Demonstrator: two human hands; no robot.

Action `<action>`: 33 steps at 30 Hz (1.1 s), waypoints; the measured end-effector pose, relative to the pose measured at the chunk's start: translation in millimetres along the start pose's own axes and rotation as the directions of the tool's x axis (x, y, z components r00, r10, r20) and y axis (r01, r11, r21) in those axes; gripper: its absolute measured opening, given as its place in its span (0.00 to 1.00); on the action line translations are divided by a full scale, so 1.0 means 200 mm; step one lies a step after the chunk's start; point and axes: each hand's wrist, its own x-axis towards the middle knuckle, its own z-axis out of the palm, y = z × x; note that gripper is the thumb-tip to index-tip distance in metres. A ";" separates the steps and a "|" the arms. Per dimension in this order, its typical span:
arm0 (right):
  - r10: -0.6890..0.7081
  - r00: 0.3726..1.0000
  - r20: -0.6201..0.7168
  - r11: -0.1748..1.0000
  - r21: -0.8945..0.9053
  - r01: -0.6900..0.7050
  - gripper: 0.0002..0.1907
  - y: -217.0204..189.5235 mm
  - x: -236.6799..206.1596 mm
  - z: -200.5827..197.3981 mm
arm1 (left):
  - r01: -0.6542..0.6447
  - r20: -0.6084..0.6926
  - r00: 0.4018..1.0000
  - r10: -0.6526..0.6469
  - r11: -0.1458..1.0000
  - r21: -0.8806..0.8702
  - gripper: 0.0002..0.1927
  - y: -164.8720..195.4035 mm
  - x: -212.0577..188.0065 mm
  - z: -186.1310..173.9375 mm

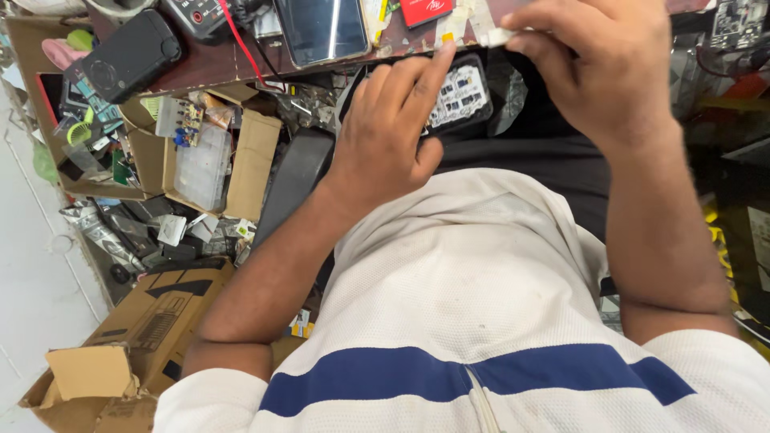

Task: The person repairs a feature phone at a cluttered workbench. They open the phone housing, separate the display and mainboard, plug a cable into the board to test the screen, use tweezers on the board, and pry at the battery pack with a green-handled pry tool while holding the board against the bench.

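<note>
Above a torn cardboard box (pixel 128 345) on the floor, at the edge of the cluttered workbench (pixel 241 60), the right hand (pixel 597 68) pinches a small white piece (pixel 499 36) in closed fingers, while the left hand (pixel 393 128), fingers loosely curled, touches it with an extended fingertip (pixel 445 50).

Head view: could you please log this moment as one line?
left hand: fingertip at desk edge | right hand: pinching small white piece | below: black tray

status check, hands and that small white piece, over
Right hand pinching small white piece at desk edge. Left hand raised beside it, forefinger extended. Nothing blocking.
</note>
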 end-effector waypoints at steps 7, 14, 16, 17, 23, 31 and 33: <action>-0.129 0.991 -0.031 0.989 0.061 0.131 0.07 0.06 -0.08 -0.09 | -0.079 -0.037 0.997 0.074 0.988 -0.132 0.45 -0.01 0.05 0.03; -0.221 0.973 -0.075 0.974 0.031 0.223 0.06 0.07 -0.04 -0.07 | -0.187 -0.081 0.981 0.175 0.968 -0.170 0.37 -0.08 0.06 0.05; -0.252 0.966 -0.056 0.967 -0.043 0.250 0.06 0.08 -0.01 -0.07 | -0.208 -0.076 0.977 0.197 0.962 -0.177 0.37 -0.10 0.06 0.05; -0.260 0.964 -0.047 0.964 -0.064 0.257 0.07 0.08 0.00 -0.07 | -0.217 -0.077 0.976 0.206 0.958 -0.186 0.36 -0.11 0.06 0.05; -0.230 0.973 -0.028 0.972 0.037 0.231 0.12 0.10 0.00 -0.05 | -0.221 -0.076 0.975 0.208 0.922 -0.317 0.36 -0.14 0.06 0.05; -0.098 0.995 0.004 0.978 0.184 0.096 0.13 0.06 -0.04 -0.07 | -0.234 -0.046 0.970 0.239 0.857 -0.459 0.36 -0.14 0.08 0.09; -0.115 0.993 0.024 0.988 0.109 0.112 0.13 0.05 -0.04 -0.10 | -0.225 -0.039 0.971 0.235 0.854 -0.470 0.35 -0.14 0.08 0.10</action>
